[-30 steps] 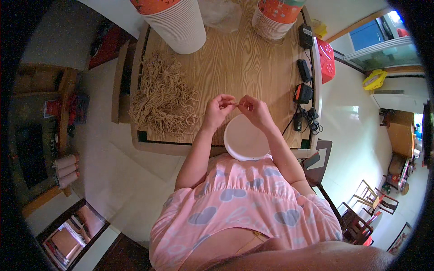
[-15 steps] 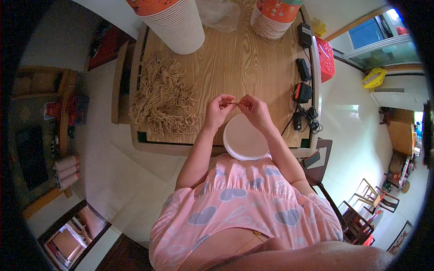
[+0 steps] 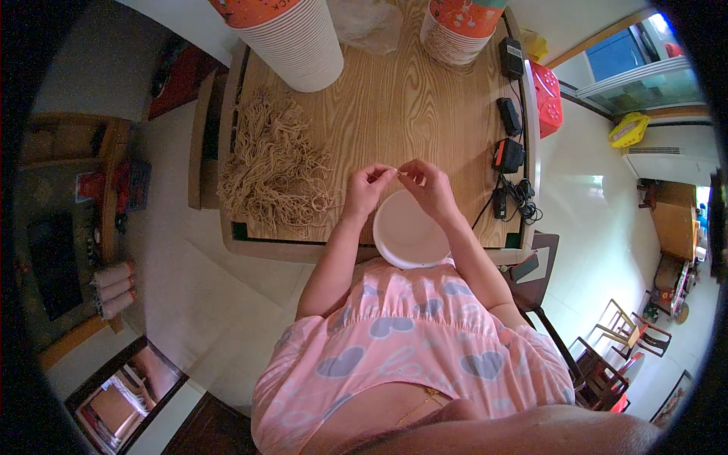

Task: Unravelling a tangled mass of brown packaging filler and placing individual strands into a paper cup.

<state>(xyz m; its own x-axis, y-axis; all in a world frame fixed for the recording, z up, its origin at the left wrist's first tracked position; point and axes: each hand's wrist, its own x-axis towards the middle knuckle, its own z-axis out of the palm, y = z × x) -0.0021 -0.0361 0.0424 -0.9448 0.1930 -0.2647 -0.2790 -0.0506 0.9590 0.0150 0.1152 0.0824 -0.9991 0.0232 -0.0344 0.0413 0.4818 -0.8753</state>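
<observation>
Both my hands meet fingertip to fingertip just beyond a white paper bucket (image 3: 409, 231). My left hand (image 3: 367, 191) is closed in a pinch on a thin tan bit of twine, most of it hidden by the fingers. Pinched at the same spot, my right hand (image 3: 429, 191) grips the other part of the twine, above the bucket's far rim. The bucket stands at the table's near edge against my clothes, its inside bare and white. Left of my hands lies a loose heap of tan twine strands (image 3: 273, 163).
A tall stack of white paper buckets (image 3: 299, 53) leans at the back left of the wooden table (image 3: 379, 98). A shorter stack (image 3: 455, 38) is at the back right, beside clear plastic (image 3: 368, 26). Black adapters (image 3: 508, 155) and cables (image 3: 525, 201) line the right edge.
My fingertips have shifted slightly against each other, and less of the twine shows between them. The bucket and the twine heap stay about where they were.
</observation>
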